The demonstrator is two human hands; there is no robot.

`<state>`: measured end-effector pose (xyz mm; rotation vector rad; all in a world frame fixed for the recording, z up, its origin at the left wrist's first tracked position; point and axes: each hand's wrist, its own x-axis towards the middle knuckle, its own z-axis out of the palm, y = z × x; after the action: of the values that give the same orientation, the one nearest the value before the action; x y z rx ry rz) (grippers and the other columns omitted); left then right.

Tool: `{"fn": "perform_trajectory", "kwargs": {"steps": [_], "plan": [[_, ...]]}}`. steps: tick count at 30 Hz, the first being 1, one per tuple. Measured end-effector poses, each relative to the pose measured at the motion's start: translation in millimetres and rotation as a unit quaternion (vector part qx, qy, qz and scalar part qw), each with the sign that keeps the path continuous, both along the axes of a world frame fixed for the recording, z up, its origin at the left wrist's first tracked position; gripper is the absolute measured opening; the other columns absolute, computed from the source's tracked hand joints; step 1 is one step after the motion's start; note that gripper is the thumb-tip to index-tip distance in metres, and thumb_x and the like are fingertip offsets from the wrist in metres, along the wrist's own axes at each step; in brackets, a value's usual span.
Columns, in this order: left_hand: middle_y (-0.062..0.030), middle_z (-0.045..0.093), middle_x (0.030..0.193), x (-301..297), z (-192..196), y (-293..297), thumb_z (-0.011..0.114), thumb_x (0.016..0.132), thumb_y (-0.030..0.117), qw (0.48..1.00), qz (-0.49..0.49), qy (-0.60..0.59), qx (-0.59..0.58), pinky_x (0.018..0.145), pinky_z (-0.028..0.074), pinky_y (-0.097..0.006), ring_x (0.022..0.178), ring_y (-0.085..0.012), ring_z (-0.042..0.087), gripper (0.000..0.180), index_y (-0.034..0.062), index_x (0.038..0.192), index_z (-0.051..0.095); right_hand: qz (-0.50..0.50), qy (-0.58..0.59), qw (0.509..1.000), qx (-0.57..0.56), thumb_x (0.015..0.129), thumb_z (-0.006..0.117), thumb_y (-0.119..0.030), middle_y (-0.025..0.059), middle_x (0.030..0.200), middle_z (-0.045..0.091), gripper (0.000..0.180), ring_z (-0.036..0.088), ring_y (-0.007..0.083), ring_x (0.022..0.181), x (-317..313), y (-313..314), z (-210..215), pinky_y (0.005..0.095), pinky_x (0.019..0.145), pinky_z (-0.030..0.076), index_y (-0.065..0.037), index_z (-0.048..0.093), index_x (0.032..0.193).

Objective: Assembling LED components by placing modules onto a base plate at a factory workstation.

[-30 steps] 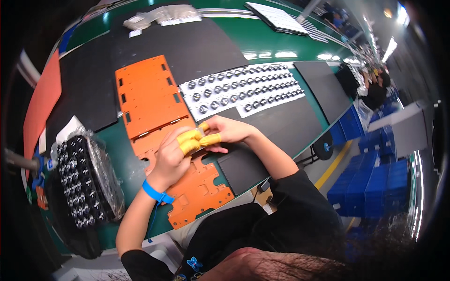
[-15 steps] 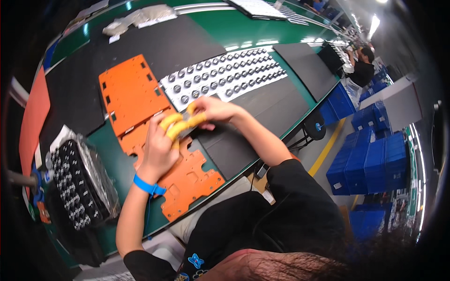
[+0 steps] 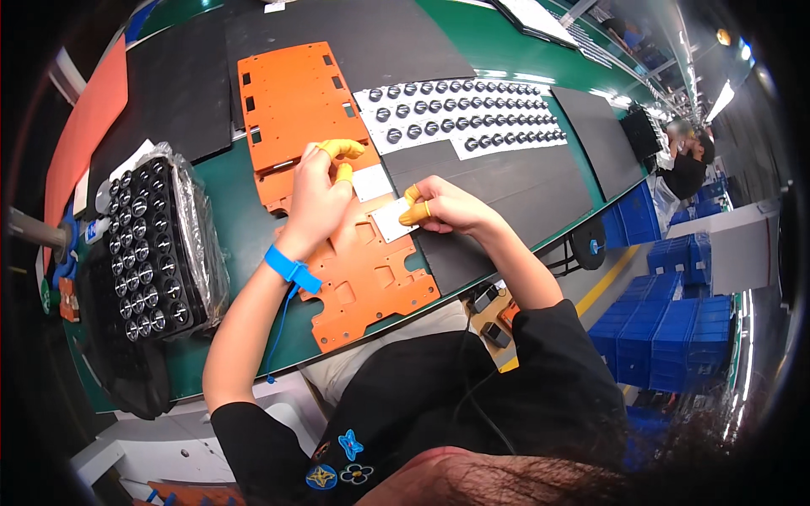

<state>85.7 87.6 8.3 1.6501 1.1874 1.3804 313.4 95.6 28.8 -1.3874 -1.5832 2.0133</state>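
My right hand (image 3: 443, 207), with yellow finger cots, pinches the edge of a small white square plate (image 3: 389, 221) over an orange fixture plate (image 3: 346, 293). Above that fixture my left hand (image 3: 325, 187) has thumb and forefinger apart, also in yellow cots, with nothing seen between them. A second white square plate (image 3: 372, 183) lies just right of the left fingertips. Further away, a raised orange panel (image 3: 291, 105) with dark slots adjoins the fixture. A blue wrist strap (image 3: 288, 268) with a cord circles my left wrist.
White sheets (image 3: 422, 112) with rows of black round parts lie on dark mats. At left stands a black tray (image 3: 143, 253) of shiny round parts, partly wrapped in clear plastic. Blue bins (image 3: 666, 320) are stacked right of the bench. Another person (image 3: 688, 169) is at the far right.
My hands have moved apart. A white plate now shows in the right fingers, and another beside the left. The view has shifted, with the bench lying farther right and higher.
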Motion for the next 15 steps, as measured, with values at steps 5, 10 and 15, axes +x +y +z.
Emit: {"fn": "perform_trajectory", "kwargs": {"steps": [5,10,15], "plan": [[-0.0092,0.058,0.096,-1,2,0,0.054,0.082,-0.006,1.000,-0.006,0.019,-0.017,0.074,0.047,-0.029,0.080,-0.0166,0.056,0.026,0.0003,0.104,0.065,-0.003,-0.057,0.998,0.004,0.080,0.072,-0.011,-0.0031,0.058,0.049,0.017,0.038,0.0021,0.044,-9,-2,2,0.0204,0.038,0.021,0.001,0.061,0.082],[-0.0078,0.058,0.098,-2,2,0,0.055,0.085,-0.006,0.999,-0.021,0.035,-0.012,0.074,0.048,-0.027,0.079,-0.0133,0.057,0.023,-0.0001,0.105,0.065,0.020,-0.103,0.994,0.017,0.080,0.074,-0.014,-0.0043,0.059,0.050,0.019,0.039,0.0017,0.047,-12,0,4,0.0197,0.040,0.023,0.000,0.063,0.084],[-0.0079,0.058,0.099,-1,2,0,0.054,0.085,-0.006,0.999,-0.023,0.036,-0.015,0.074,0.049,-0.026,0.079,-0.0135,0.058,0.023,-0.0005,0.105,0.065,0.033,-0.112,0.993,0.006,0.081,0.074,-0.017,-0.0045,0.061,0.051,0.021,0.040,0.0017,0.047,-10,1,6,0.0198,0.040,0.023,0.001,0.064,0.088]]}}
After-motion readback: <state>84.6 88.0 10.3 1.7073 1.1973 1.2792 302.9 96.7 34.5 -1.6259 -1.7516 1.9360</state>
